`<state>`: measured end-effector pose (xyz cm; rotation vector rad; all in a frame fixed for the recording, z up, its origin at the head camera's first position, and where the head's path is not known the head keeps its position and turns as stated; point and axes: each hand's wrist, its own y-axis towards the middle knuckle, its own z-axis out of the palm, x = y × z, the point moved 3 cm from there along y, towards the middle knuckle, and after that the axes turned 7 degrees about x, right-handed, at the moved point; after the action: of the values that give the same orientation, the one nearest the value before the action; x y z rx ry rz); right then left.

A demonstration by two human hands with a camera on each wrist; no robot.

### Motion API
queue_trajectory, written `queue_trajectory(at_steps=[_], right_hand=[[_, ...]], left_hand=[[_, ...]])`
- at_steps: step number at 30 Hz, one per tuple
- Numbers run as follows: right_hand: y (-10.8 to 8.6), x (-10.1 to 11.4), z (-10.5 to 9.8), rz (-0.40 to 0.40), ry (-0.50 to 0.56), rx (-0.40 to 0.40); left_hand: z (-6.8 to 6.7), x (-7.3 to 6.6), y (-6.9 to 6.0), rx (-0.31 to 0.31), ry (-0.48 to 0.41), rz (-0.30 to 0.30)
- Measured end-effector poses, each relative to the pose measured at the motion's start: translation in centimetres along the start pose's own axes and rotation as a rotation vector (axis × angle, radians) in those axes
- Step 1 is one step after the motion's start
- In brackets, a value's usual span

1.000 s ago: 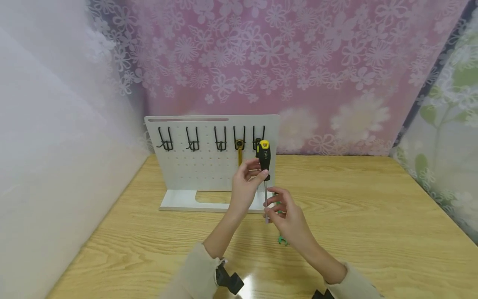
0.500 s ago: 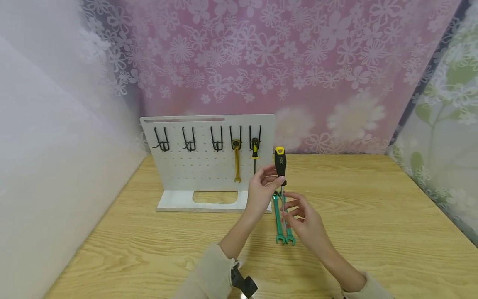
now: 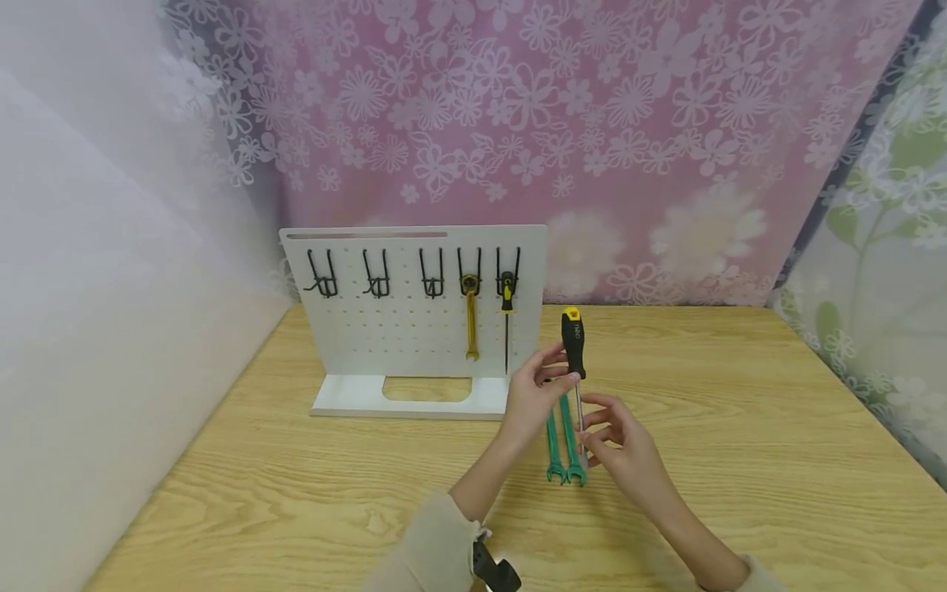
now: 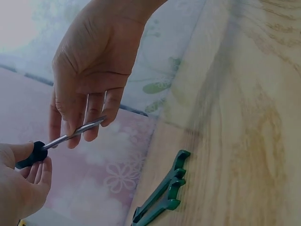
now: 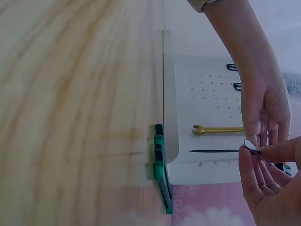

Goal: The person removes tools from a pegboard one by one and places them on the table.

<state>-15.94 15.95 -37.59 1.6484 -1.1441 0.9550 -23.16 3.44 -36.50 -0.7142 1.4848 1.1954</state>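
A flat-tipped screwdriver [image 3: 573, 341] with a black and yellow handle stands upright above the table. My left hand [image 3: 534, 399] grips the lower end of its handle, thumb in front. Near the tip, my right hand [image 3: 627, 452] pinches the metal shaft [image 4: 75, 134] between thumb and fingers. In the right wrist view the flat tip [image 5: 250, 145] shows at the right fingertips. Two green wrenches [image 3: 572, 448] lie side by side on the table behind and below the hands; my left hand hides part of them.
A white pegboard stand [image 3: 399, 329] holds several black double hooks [image 3: 376, 275]. A gold wrench [image 3: 471, 321] and a smaller screwdriver [image 3: 506, 304] hang on the two rightmost hooks. The wooden table [image 3: 710, 370] meets a floral curtain [image 3: 629, 148] behind.
Both hands have moved right and slightly down with the screwdriver, away from the pegboard. The hanging screwdriver and green wrenches, mostly covered before, now show.
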Motion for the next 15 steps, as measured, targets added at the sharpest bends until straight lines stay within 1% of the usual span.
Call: queue_trajectory(at_steps=[3, 6, 8, 9, 13, 15], right_hand=[[-0.2, -0.4, -0.2, 0.022, -0.007, 0.007], [-0.3, -0.8, -0.3, 0.044, -0.015, 0.012], [-0.4, -1.1, -0.4, 0.052, -0.017, 0.017], [-0.4, -1.3, -0.5, 0.055, -0.013, 0.021], [-0.4, -1.6, -0.7, 0.075, 0.003, 0.034], [-0.4, -1.7, -0.7, 0.094, 0.013, 0.039]], left_hand=[[0.2, 0.5, -0.2, -0.008, 0.011, 0.0], [0.5, 0.9, -0.3, -0.013, -0.004, 0.004], [0.6, 0.4, -0.6, -0.019, -0.007, 0.001], [0.7, 0.6, -0.6, -0.023, -0.006, 0.0], [0.9, 1.2, -0.7, -0.043, 0.015, -0.004], [0.9, 2.3, -0.5, -0.053, 0.022, -0.002]])
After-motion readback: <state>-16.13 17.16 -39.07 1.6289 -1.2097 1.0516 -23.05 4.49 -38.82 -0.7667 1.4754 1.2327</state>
